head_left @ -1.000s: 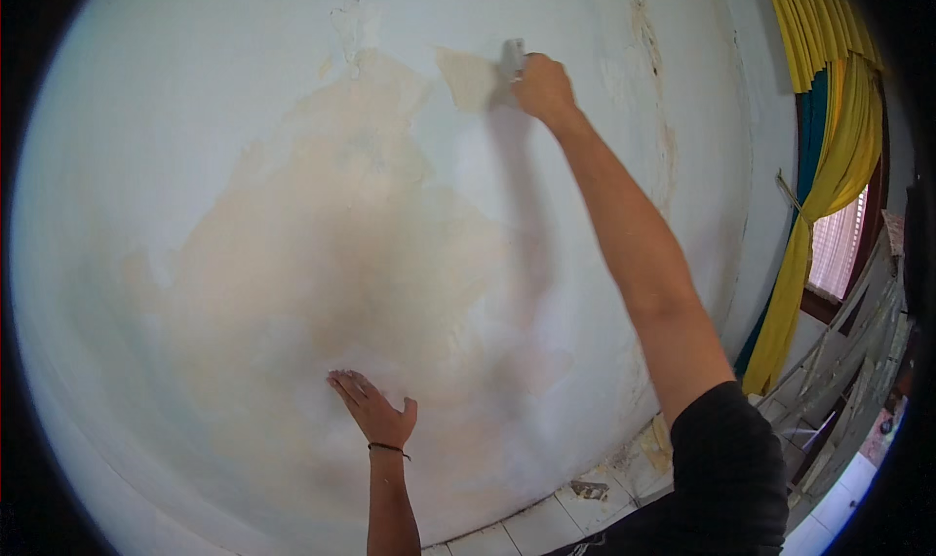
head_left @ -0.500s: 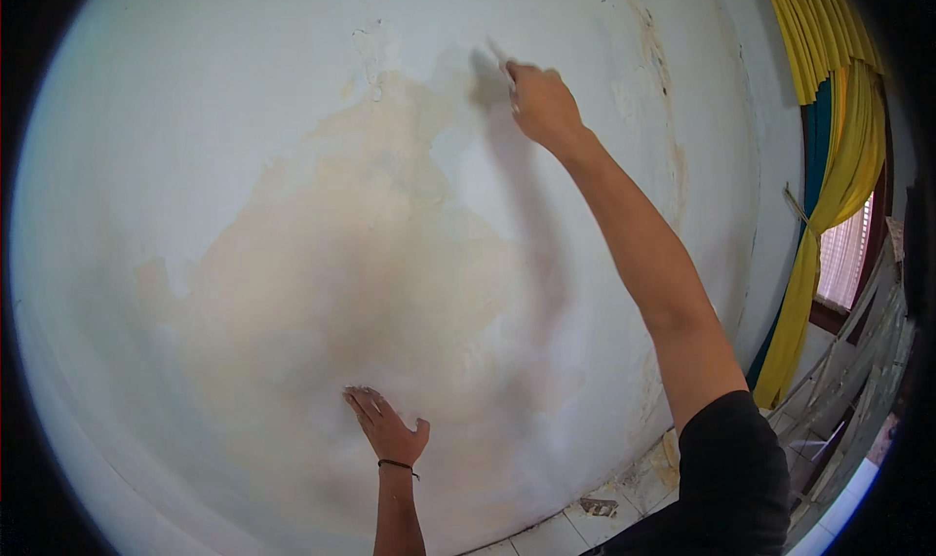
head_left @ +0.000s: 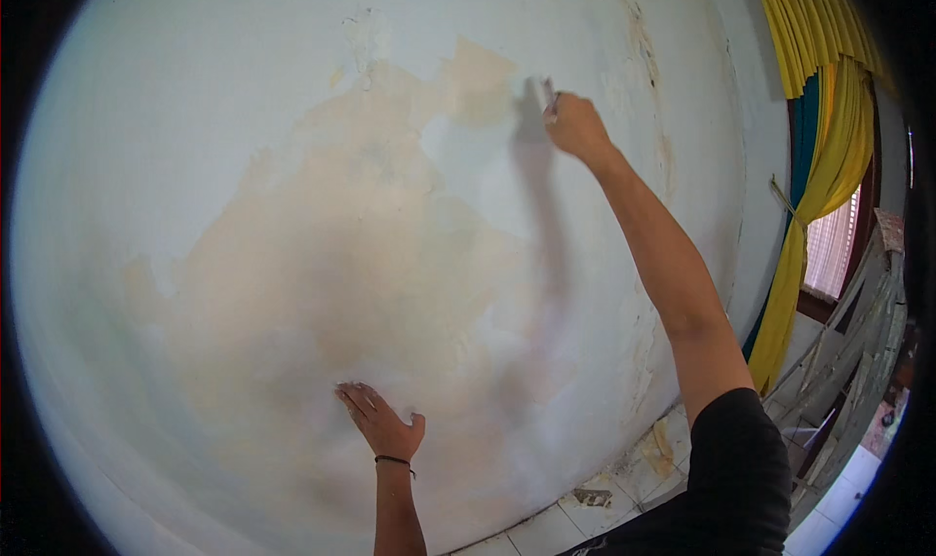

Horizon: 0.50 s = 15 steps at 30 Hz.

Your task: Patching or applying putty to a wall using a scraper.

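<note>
A pale wall [head_left: 224,98] fills most of the view, with a wide, irregular beige patch [head_left: 292,225] across its middle. My right hand [head_left: 580,127] is raised to the upper wall, just right of the patch's top. It is closed around a scraper [head_left: 543,95] whose thin greyish blade is at the wall; motion blurs it, and the fingers hide most of the handle. Lower down, my left hand [head_left: 380,421], a dark band on its wrist, lies against the wall at the patch's lower part. Its fingers are stretched out and the thumb stands apart; it holds nothing.
Stained cracks [head_left: 643,49] run down the wall on the right. Yellow and green curtains [head_left: 829,186] hang by a window at the far right. Below them leans a worn, paint-spotted ladder-like frame [head_left: 858,361]. Debris [head_left: 592,498] lies on the tiled floor [head_left: 546,535] along the wall's foot.
My right hand has moved right and a little down with the scraper. An angular beige area now shows where the hand's shadow fell before. My left hand stays nearly in place.
</note>
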Available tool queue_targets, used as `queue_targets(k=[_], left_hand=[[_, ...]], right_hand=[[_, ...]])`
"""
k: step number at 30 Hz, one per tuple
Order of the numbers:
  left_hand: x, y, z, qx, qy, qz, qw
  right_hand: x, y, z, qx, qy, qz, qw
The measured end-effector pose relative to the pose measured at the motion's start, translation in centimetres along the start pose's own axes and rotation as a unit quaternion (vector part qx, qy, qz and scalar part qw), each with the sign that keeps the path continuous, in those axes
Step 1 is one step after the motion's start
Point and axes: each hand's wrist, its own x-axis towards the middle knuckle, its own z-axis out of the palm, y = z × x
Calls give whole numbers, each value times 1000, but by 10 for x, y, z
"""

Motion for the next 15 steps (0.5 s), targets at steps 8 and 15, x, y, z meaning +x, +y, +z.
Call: queue_targets(k=[8,15], left_hand=[[-3,-1,5,10,-8,-1,1000],[-4,-14,6,-7,8,-6,1000]], right_hand=[[22,-123,31,27,79,-73,994],[-82,-110,20,-36,-226,-270,935]])
